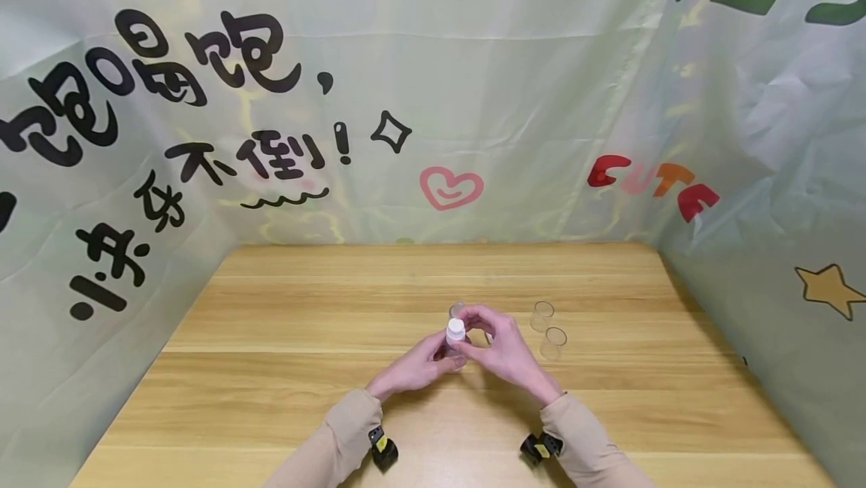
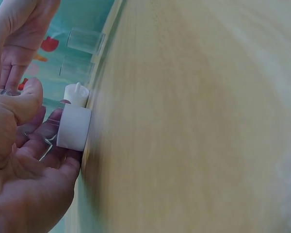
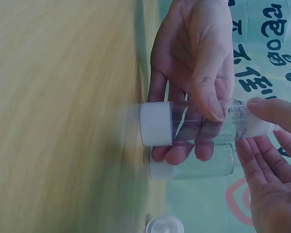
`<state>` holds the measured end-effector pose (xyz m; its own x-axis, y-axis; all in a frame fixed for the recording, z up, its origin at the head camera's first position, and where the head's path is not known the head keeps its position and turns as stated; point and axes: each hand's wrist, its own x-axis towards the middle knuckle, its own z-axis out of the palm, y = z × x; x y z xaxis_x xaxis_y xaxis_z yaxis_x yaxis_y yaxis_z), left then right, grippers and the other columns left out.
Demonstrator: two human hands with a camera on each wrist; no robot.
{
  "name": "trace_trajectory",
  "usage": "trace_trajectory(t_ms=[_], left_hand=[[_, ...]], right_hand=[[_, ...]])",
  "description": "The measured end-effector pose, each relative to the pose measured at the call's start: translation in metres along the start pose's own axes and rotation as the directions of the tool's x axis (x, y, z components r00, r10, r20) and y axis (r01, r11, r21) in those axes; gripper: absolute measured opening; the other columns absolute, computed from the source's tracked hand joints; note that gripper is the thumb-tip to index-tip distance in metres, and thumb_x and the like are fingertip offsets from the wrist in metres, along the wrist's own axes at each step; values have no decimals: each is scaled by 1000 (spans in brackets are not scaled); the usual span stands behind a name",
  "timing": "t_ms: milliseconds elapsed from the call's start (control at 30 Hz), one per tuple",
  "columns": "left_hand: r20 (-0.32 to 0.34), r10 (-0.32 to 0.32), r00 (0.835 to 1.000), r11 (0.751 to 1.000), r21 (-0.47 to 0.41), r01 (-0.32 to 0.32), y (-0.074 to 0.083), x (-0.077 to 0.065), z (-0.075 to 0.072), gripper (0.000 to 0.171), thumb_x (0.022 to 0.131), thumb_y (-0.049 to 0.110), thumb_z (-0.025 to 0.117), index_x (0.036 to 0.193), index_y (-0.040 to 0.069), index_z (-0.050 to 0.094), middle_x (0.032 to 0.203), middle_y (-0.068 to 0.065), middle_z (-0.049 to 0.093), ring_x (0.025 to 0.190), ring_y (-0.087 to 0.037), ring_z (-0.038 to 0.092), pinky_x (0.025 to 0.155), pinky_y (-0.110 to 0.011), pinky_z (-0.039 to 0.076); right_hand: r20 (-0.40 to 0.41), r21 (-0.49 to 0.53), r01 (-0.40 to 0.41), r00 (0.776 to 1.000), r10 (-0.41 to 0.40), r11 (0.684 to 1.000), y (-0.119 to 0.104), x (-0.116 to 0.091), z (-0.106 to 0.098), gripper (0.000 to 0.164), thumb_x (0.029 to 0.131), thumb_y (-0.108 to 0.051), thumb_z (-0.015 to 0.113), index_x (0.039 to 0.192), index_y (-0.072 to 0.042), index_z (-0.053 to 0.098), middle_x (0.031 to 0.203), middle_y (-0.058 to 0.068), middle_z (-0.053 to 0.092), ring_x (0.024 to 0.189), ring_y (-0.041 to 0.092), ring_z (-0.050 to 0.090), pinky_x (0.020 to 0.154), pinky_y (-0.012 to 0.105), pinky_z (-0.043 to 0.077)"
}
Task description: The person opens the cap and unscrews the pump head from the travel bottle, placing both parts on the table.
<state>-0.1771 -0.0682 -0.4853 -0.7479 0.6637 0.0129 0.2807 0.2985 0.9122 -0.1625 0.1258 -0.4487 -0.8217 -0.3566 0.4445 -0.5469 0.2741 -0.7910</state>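
Observation:
A clear bottle (image 3: 227, 121) with a white base (image 3: 156, 124) stands upright at the middle of the table. My left hand (image 1: 416, 365) holds its clear body, the thumb on the near side and the fingers behind. At the top, my right hand (image 1: 504, 345) pinches the white cap (image 1: 456, 328) between thumb and fingers. Behind it is a second clear bottle (image 3: 203, 169), also white at its base, largely hidden by the hands in the head view. A loose white cap (image 2: 76, 94) with a raised tab lies on the table near the held bottle.
Two clear open-topped cylinders (image 1: 543, 315) stand on the wooden table (image 1: 304, 390) to the right of my right hand. Printed fabric walls (image 1: 528, 97) enclose the table at the back and both sides.

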Motion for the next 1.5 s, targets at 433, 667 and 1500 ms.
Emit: trace_trajectory(t_ms=[433, 667, 1500], left_hand=[[20, 30, 999, 999, -18, -30, 0, 0, 0, 51, 102, 18, 57, 149, 5, 43, 149, -14, 54, 139, -30, 50, 120, -41, 39], [12, 2, 1000, 1000, -6, -2, 1, -1, 0, 53, 102, 21, 57, 150, 6, 42, 151, -13, 52, 141, -28, 49, 121, -45, 37], [12, 17, 1000, 1000, -19, -17, 2, -1, 0, 54, 103, 19, 57, 152, 6, 40, 153, -12, 50, 142, -27, 47, 121, -40, 37]], right_hand=[[-42, -57, 119, 992, -122, 991, 2, -2, 7, 47, 75, 3, 84, 117, 2, 61, 115, 19, 69, 104, 22, 68, 95, 29, 58], [-19, -35, 104, 994, -105, 994, 1, -3, 6, 46, 76, 13, 77, 118, 4, 63, 120, 23, 68, 109, 33, 68, 98, 37, 58], [-52, -57, 135, 989, -138, 989, -2, -2, 10, 47, 75, 10, 80, 118, 4, 60, 116, 19, 65, 102, 21, 65, 92, 32, 60]])
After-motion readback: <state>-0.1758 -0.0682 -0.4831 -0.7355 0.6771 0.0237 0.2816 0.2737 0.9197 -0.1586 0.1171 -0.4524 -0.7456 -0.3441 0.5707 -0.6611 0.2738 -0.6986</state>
